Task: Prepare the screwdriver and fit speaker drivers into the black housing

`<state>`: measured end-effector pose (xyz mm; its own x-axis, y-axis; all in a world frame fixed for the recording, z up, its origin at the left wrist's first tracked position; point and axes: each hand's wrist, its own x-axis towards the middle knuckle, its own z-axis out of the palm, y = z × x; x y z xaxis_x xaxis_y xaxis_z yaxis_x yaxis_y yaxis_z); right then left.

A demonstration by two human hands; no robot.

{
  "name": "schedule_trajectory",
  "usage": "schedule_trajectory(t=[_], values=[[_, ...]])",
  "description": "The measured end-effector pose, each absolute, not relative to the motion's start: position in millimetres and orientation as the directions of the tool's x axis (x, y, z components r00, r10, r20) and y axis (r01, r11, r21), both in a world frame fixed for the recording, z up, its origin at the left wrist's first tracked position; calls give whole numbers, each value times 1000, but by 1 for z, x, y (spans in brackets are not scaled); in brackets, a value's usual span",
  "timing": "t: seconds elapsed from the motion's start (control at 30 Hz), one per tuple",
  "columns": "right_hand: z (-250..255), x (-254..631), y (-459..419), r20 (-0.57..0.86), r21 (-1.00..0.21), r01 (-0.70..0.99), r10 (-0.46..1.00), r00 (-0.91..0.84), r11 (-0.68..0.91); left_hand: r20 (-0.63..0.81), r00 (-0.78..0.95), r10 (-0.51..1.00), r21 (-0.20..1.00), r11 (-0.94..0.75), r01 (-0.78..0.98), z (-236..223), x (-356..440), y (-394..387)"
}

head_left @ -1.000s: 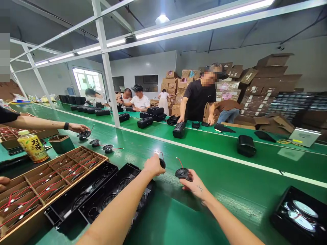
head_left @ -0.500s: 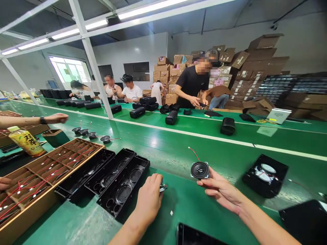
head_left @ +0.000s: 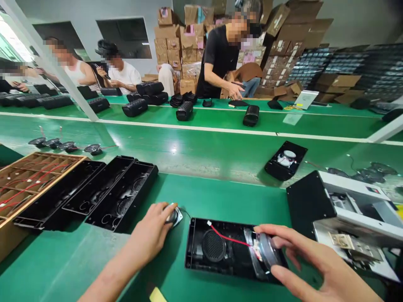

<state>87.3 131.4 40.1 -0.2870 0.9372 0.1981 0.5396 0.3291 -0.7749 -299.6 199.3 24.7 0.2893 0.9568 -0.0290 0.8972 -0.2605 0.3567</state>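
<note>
Green belts and stacked cartons fill the room; your surface (head_left: 220, 197) is the green mat at 6 o'clock. Your right hand (head_left: 302, 260) grips a speaker driver (head_left: 266, 251), tilted on edge over the right end of the open black housing (head_left: 217, 247), its red wire (head_left: 225, 237) trailing toward 9 o'clock. Your left hand (head_left: 151, 230) is closed over a second driver (head_left: 174, 216) resting on the mat just left of the housing. Lay the tilted driver flat into its round seat, keep the wire clear of the rim, and steady the housing. More empty housings (head_left: 119, 193) lie at 10 o'clock.
</note>
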Motion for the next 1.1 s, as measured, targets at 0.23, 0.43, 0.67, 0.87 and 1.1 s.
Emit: schedule_trajectory(t=[0.23,0.43,0.67,0.87,1.1], values=[[30,59,125,339,-304,806,848,-407,508,87,-43,995,612,-19,791,93,-286,187],[17,55,130,327,-227,820,834,-444,526,-105,53,993,851,62,522,113,-262,176],[9,51,130,283,-205,820,835,-472,534,-148,44,988,825,98,556,97,-264,176],[8,54,130,255,-174,825,834,-490,538,-115,70,991,808,53,587,91,-266,179],[11,52,131,266,-187,822,833,-485,538,-98,100,990,816,22,578,89,-265,177]])
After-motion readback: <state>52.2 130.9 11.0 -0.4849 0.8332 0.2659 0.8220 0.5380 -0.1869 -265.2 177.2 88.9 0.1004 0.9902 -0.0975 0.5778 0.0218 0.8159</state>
